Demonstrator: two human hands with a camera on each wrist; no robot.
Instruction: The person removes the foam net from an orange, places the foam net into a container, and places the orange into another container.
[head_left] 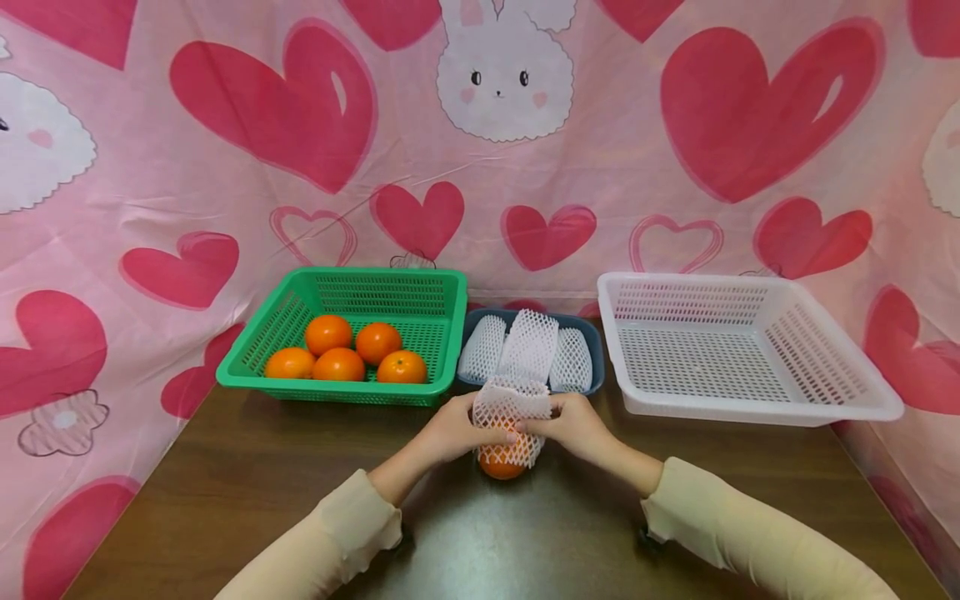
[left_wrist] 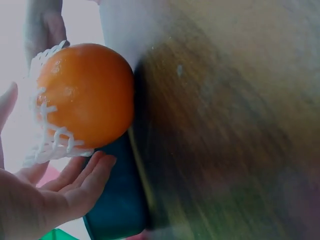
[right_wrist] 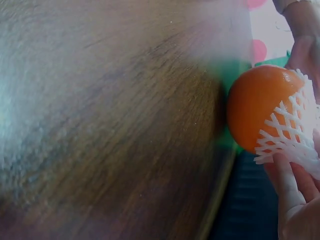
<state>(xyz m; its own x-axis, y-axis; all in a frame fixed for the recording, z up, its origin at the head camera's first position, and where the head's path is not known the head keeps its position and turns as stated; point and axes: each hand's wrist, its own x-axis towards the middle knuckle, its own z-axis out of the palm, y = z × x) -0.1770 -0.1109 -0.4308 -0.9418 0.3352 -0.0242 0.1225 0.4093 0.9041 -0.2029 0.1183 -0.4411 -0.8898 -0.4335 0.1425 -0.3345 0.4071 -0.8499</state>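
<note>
An orange (head_left: 501, 467) sits partly inside a white foam net sleeve (head_left: 512, 400) at the middle of the table; its lower end shows bare. My left hand (head_left: 459, 429) grips the sleeve from the left, thumb across its front. From the other side my right hand (head_left: 572, 425) holds it too, the two thumbs nearly meeting. In the left wrist view the orange (left_wrist: 90, 95) bulges out of the net's edge, with the left fingers (left_wrist: 85, 185) under the net. The right wrist view shows the net (right_wrist: 287, 130) over one side of the orange (right_wrist: 255, 105).
A green basket (head_left: 337, 393) with several oranges stands at the back left. Behind the hands, a dark blue tray (head_left: 597, 350) holds several foam net sleeves (head_left: 528, 346). At the back right is a white basket (head_left: 757, 408). A pink heart-patterned cloth (head_left: 630, 108) hangs behind the table.
</note>
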